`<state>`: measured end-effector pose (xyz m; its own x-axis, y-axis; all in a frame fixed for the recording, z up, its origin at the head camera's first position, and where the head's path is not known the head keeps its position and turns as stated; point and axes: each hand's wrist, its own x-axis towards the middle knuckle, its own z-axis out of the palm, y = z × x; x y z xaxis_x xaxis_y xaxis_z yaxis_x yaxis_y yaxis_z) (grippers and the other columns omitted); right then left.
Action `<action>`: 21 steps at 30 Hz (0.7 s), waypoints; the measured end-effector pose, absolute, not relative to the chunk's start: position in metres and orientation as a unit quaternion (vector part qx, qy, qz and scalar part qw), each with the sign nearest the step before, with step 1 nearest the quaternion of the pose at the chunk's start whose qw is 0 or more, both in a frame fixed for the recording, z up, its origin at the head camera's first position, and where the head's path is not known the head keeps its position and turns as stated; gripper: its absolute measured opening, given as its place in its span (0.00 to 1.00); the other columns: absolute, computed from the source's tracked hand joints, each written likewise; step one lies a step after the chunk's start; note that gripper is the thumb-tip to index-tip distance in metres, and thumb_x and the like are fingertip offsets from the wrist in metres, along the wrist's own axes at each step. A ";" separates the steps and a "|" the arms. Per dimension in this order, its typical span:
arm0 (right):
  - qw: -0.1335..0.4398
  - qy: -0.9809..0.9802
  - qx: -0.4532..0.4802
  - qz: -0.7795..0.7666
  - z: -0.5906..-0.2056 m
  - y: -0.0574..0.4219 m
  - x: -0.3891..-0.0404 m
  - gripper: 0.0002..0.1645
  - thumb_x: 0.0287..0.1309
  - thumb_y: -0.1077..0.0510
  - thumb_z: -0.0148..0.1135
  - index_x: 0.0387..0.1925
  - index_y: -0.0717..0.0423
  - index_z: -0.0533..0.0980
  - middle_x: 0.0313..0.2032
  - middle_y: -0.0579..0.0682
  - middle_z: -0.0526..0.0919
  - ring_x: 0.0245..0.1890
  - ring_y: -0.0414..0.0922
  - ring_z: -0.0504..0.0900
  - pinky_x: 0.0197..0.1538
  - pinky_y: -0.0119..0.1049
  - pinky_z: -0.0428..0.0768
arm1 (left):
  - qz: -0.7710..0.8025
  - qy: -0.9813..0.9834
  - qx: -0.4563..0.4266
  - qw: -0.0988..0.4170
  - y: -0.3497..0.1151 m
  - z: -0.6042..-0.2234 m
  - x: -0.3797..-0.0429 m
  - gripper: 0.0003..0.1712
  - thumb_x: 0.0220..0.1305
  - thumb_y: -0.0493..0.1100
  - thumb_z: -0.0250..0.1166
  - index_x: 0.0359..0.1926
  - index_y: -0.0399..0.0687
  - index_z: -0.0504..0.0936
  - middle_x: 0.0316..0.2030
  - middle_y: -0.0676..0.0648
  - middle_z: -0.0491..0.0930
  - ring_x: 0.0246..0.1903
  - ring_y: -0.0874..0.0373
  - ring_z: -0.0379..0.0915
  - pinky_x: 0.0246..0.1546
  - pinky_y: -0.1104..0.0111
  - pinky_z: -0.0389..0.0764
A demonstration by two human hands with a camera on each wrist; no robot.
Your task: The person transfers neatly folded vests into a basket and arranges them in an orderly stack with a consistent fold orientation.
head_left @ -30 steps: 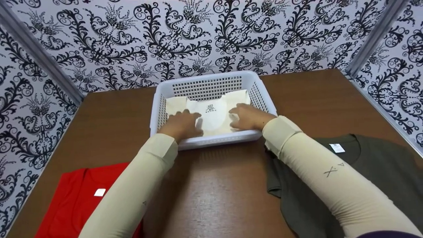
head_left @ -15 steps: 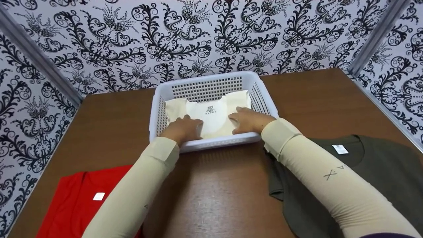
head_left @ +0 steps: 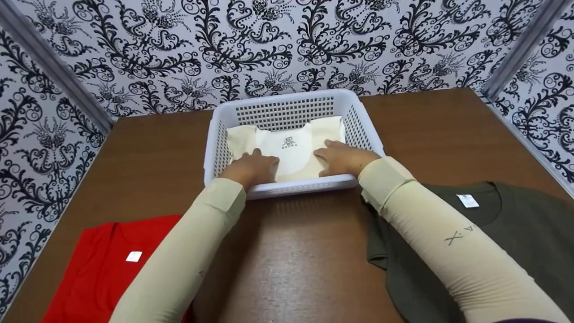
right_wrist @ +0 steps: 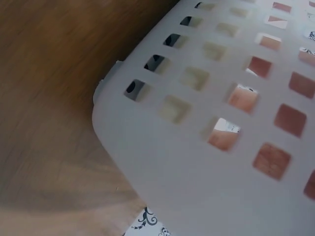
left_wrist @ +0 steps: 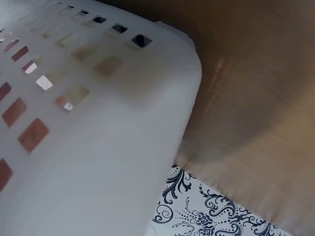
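A cream shirt point(head_left: 291, 161), folded with its white inner neck and dark print facing up, lies in a white plastic basket point(head_left: 305, 184). My left hand point(head_left: 252, 168) reaches over the basket's front rim and rests on the left side of the shirt. On the right side, my right hand point(head_left: 344, 159) lies on the cloth with fingers spread. Neither hand has fingers curled round the fabric. Both wrist views are filled by the basket's perforated wall point(left_wrist: 108, 152), which hides most of each hand; bits of skin show through the holes.
A red shirt point(head_left: 107, 264) lies on the brown table point(head_left: 287, 255) at front left. An olive-green shirt point(head_left: 515, 233) with a white neck label is at the right, partly under my right forearm. A patterned wall point(head_left: 287, 54) stands close behind the basket.
The head view has shifted slightly. Both hands stay in the basket on the cream shirt, with only small finger movements. The basket and the other shirts keep their places on the table.
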<state>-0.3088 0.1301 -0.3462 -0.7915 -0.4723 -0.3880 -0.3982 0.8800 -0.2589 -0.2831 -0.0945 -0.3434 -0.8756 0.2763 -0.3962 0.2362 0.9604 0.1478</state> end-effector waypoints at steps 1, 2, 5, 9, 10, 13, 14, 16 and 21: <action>0.226 0.943 -0.231 -0.083 -0.346 0.130 -0.309 0.40 0.57 0.48 0.57 0.68 0.50 0.56 0.71 0.61 0.43 0.71 0.56 0.42 0.71 0.52 0.47 | 0.047 0.967 0.134 0.209 -0.094 -0.343 -0.283 0.19 0.63 0.48 0.45 0.54 0.54 0.70 0.62 0.35 0.59 0.62 0.35 0.55 0.55 0.42 0.65; 0.227 0.942 -0.233 -0.084 -0.345 0.130 -0.309 0.40 0.57 0.47 0.57 0.68 0.50 0.56 0.71 0.61 0.43 0.71 0.56 0.42 0.71 0.52 0.47 | 0.047 0.968 0.134 0.207 -0.095 -0.343 -0.283 0.18 0.63 0.47 0.45 0.53 0.54 0.70 0.61 0.35 0.60 0.61 0.35 0.55 0.55 0.42 0.65; 0.230 0.940 -0.236 -0.083 -0.344 0.130 -0.309 0.39 0.58 0.47 0.56 0.68 0.51 0.55 0.71 0.62 0.43 0.71 0.57 0.42 0.70 0.53 0.47 | 0.049 0.969 0.131 0.205 -0.095 -0.342 -0.282 0.20 0.63 0.47 0.45 0.55 0.55 0.69 0.62 0.35 0.59 0.62 0.34 0.55 0.55 0.42 0.65; 0.236 0.940 -0.236 -0.074 -0.343 0.131 -0.309 0.39 0.59 0.47 0.55 0.69 0.51 0.54 0.71 0.62 0.42 0.71 0.58 0.42 0.70 0.53 0.46 | 0.050 0.968 0.134 0.204 -0.094 -0.341 -0.280 0.22 0.62 0.47 0.46 0.58 0.56 0.68 0.62 0.35 0.60 0.61 0.35 0.56 0.55 0.43 0.66; 0.237 0.940 -0.234 -0.073 -0.343 0.132 -0.309 0.39 0.59 0.47 0.55 0.69 0.51 0.54 0.71 0.62 0.42 0.71 0.58 0.42 0.70 0.53 0.46 | 0.049 0.968 0.136 0.203 -0.094 -0.341 -0.280 0.21 0.61 0.47 0.47 0.56 0.56 0.69 0.61 0.35 0.60 0.61 0.35 0.57 0.55 0.43 0.66; 0.237 0.940 -0.233 -0.072 -0.344 0.132 -0.309 0.39 0.59 0.47 0.55 0.69 0.51 0.54 0.71 0.62 0.42 0.71 0.58 0.42 0.70 0.54 0.47 | 0.048 0.968 0.141 0.200 -0.093 -0.341 -0.280 0.14 0.60 0.46 0.47 0.46 0.52 0.71 0.58 0.35 0.62 0.58 0.36 0.59 0.53 0.44 0.68; 0.239 0.940 -0.231 -0.074 -0.344 0.132 -0.309 0.39 0.59 0.46 0.55 0.69 0.50 0.54 0.71 0.62 0.42 0.71 0.57 0.42 0.70 0.53 0.47 | 0.048 0.968 0.140 0.200 -0.093 -0.341 -0.280 0.12 0.60 0.46 0.48 0.43 0.52 0.71 0.57 0.36 0.63 0.58 0.36 0.59 0.52 0.44 0.68; 0.241 0.940 -0.228 -0.078 -0.344 0.132 -0.309 0.39 0.59 0.46 0.55 0.69 0.49 0.54 0.71 0.61 0.41 0.71 0.56 0.41 0.70 0.53 0.48 | 0.049 0.968 0.137 0.204 -0.093 -0.341 -0.281 0.08 0.61 0.46 0.47 0.38 0.51 0.69 0.57 0.36 0.63 0.58 0.35 0.58 0.52 0.43 0.67; 0.238 0.942 -0.222 -0.084 -0.345 0.132 -0.310 0.39 0.58 0.46 0.55 0.68 0.48 0.55 0.71 0.59 0.42 0.72 0.55 0.42 0.70 0.52 0.50 | 0.050 0.967 0.134 0.209 -0.094 -0.343 -0.283 0.10 0.62 0.47 0.48 0.42 0.52 0.70 0.59 0.35 0.61 0.60 0.35 0.56 0.54 0.41 0.65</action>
<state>-0.3100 0.1317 -0.3450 -0.7876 -0.4588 -0.4115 -0.3784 0.8870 -0.2647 -0.2825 -0.0939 -0.3432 -0.8769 0.2805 -0.3904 0.2384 0.9589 0.1537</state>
